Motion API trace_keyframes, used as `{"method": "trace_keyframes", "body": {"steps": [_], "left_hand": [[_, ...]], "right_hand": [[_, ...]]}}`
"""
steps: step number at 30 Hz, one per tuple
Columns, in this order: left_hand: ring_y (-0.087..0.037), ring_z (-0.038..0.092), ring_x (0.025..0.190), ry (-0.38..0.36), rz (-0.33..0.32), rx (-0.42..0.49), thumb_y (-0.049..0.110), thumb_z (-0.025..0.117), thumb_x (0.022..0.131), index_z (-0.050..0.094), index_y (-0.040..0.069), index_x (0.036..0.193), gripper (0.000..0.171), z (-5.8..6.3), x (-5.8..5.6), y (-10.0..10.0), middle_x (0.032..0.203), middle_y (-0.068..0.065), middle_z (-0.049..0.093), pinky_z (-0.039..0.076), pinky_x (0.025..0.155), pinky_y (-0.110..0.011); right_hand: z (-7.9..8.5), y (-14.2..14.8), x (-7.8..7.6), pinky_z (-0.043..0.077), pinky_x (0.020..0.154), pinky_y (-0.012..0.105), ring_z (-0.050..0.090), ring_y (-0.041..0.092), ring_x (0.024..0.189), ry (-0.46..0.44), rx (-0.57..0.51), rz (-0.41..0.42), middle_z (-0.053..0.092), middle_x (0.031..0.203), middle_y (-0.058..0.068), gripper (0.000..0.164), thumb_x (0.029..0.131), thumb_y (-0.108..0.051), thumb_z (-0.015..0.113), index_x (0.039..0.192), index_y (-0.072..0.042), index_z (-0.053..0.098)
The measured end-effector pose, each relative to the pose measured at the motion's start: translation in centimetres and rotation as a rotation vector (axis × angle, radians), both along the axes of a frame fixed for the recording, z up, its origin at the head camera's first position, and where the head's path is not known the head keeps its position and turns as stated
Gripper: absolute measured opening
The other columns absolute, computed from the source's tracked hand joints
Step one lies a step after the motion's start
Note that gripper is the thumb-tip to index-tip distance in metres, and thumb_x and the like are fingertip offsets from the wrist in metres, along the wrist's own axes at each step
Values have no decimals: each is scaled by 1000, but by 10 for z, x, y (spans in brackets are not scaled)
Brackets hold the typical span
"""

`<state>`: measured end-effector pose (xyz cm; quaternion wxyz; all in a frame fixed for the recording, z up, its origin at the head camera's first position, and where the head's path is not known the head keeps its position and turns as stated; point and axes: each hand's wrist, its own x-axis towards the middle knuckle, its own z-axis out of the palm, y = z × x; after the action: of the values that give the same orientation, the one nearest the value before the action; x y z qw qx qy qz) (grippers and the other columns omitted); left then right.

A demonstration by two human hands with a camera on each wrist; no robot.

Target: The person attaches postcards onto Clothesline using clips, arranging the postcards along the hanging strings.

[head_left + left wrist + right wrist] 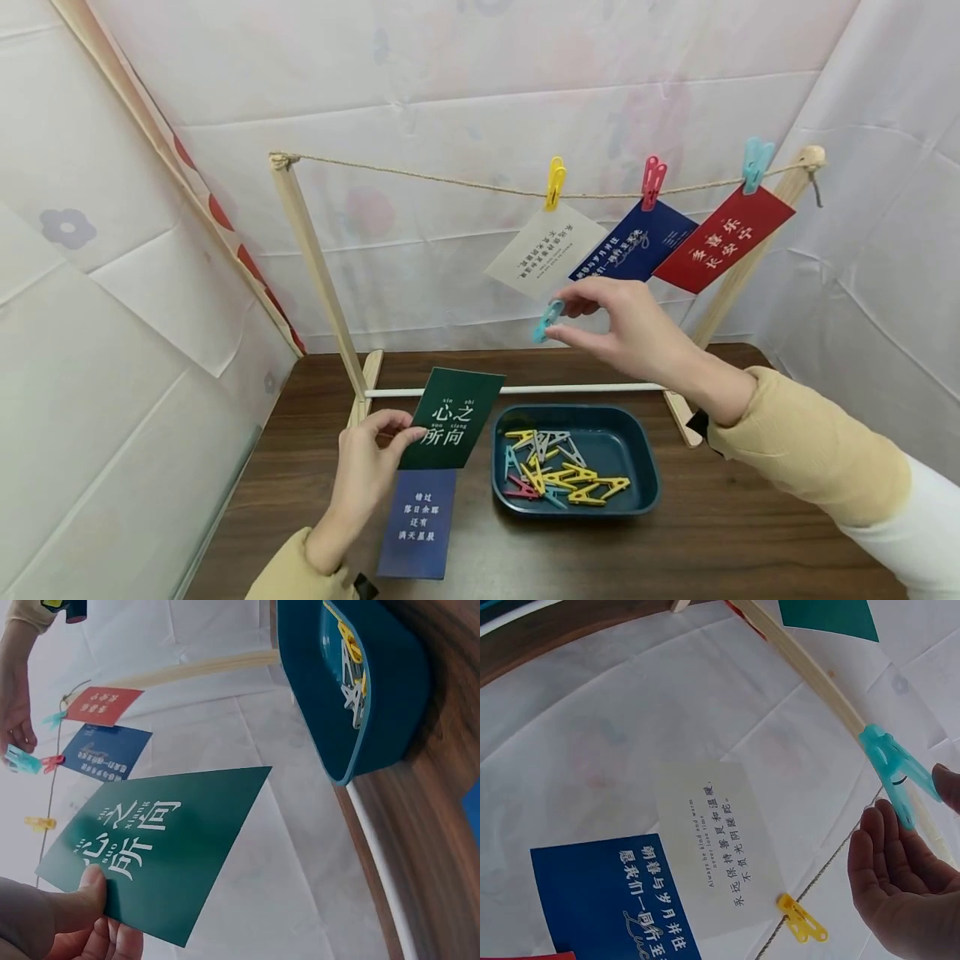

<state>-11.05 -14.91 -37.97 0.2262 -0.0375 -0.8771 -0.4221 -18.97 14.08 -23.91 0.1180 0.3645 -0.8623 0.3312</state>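
Observation:
Between thumb and fingers my left hand (pixel 372 454) pinches the left edge of a green card (pixel 454 417) with white characters, held above the table. My right hand (pixel 626 321) pinches a light-blue clothespin (pixel 548 322) by its handle ends, in front of the hanging cards. A twine line (pixel 420 176) bears a cream card (pixel 543 250) under a yellow clothespin (pixel 555 183), a blue card (pixel 637 242) under a red clothespin (pixel 653 182), and a red card (pixel 723 239) under a light-blue clothespin (pixel 757 165). A purple-blue card (pixel 417 525) lies on the table below the green one.
A dark teal tray (pixel 637 467) with several yellow, grey, red and blue clothespins stands on the brown wooden table (pixel 720 533). Wooden posts (pixel 318 275) carry the twine, and a white rod (pixel 585 388) joins their feet. White patterned cloth (pixel 225 125) hangs behind.

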Motion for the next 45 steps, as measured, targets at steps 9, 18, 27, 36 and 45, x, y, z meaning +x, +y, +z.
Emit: {"method": "trace_keyframes", "body": {"steps": [9, 18, 27, 36, 45], "left_hand": [[-14, 58, 61, 76, -46, -26, -3, 79, 72, 67, -1, 75, 12, 19, -19, -3, 71, -7, 66, 46, 53, -22], [-19, 60, 65, 95, -75, -61, 0, 79, 74, 68, -1, 76, 11, 38, -37, -5, 72, -7, 65, 46, 57, -22], [-18, 60, 61, 92, -128, -88, 2, 77, 78, 68, -1, 76, 10, 56, -52, -2, 70, -9, 66, 46, 56, -25], [-26, 64, 69, 62, -132, -69, 2, 76, 79, 68, -5, 79, 11, 73, -71, -1, 76, -16, 67, 54, 66, -40], [-28, 62, 72, 37, -108, -70, 4, 75, 81, 68, -6, 81, 12, 86, -86, -4, 76, -17, 66, 53, 70, -42]], "right_hand": [[18, -9, -15, 51, 82, 39, 61, 22, 87, 23, 68, -32, 67, 94, 10, 27, 83, -12, 75, 105, 1, 66], [35, -19, -29, 51, 83, 41, 63, 27, 87, 26, 87, -47, 68, 94, 14, 26, 86, -15, 72, 105, 3, 66], [43, -26, -46, 50, 84, 39, 62, 27, 87, 28, 114, -93, 66, 91, 14, 25, 86, -14, 72, 102, 3, 65], [55, -34, -60, 49, 82, 37, 60, 27, 86, 4, 123, -128, 66, 92, 16, 26, 87, -16, 71, 102, 4, 64], [66, -42, -72, 49, 81, 37, 60, 28, 87, -22, 105, -165, 65, 95, 19, 27, 89, -16, 68, 104, 6, 64]]}}
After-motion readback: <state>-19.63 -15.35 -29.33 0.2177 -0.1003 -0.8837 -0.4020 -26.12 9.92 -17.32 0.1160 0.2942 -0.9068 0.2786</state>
